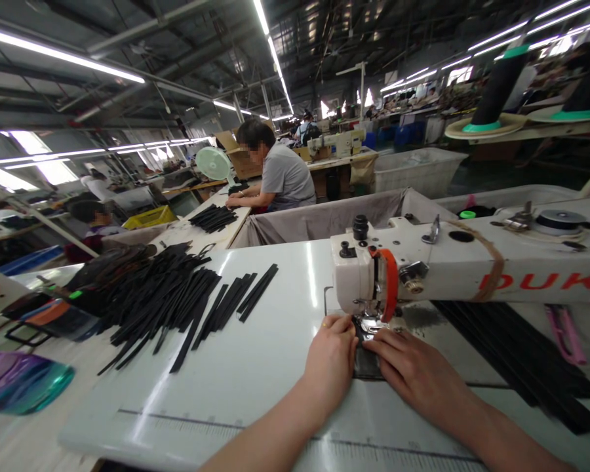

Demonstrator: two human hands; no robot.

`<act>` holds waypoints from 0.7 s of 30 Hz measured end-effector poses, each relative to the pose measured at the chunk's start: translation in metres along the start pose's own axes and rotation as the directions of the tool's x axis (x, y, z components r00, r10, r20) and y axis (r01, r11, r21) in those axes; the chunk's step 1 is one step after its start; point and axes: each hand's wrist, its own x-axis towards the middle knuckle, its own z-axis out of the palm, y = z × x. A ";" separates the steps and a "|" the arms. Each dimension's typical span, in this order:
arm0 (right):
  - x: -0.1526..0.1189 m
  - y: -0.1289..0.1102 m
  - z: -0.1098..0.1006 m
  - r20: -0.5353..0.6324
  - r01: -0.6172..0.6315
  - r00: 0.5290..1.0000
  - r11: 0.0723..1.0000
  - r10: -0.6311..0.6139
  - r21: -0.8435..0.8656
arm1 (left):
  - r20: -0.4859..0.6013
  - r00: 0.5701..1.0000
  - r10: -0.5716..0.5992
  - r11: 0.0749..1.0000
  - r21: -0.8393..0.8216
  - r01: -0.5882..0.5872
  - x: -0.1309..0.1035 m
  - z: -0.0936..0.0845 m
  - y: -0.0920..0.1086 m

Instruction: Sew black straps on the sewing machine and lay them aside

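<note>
At the sewing machine [358, 275], both of my hands are close to the needle area. My left hand [330, 351] has its fingers bent together on the left edge of a black fabric strip [366, 364] by the presser foot [371, 324]. From the other side, my right hand [410, 359] presses the same strip with its fingers held together. The strip's far end is hidden under the foot and fingers. An orange guard [389, 283] hangs on the machine head just above my right fingertips.
A heap of black strips [170, 295] with smaller bundles [258, 293] lies left on the white table [255, 373]. More long black strips [521, 357] and pink snips [564, 334] are right, beyond the machine arm. A purple-teal bottle [24, 381] lies far left. A co-worker [288, 174] sits ahead.
</note>
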 end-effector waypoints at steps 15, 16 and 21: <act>-0.003 0.000 0.005 0.053 -0.037 0.998 0.999 0.037 -0.013 | -0.009 0.999 0.032 0.993 0.118 -0.030 0.006 0.010 -0.003; -0.003 0.000 0.005 0.056 -0.042 0.998 0.999 0.043 -0.012 | -0.003 1.000 0.029 0.991 0.127 -0.028 0.006 0.009 -0.003; -0.002 -0.002 0.004 0.056 -0.045 0.997 0.999 0.045 0.000 | 0.007 1.000 0.024 0.989 0.144 -0.025 0.007 0.007 -0.001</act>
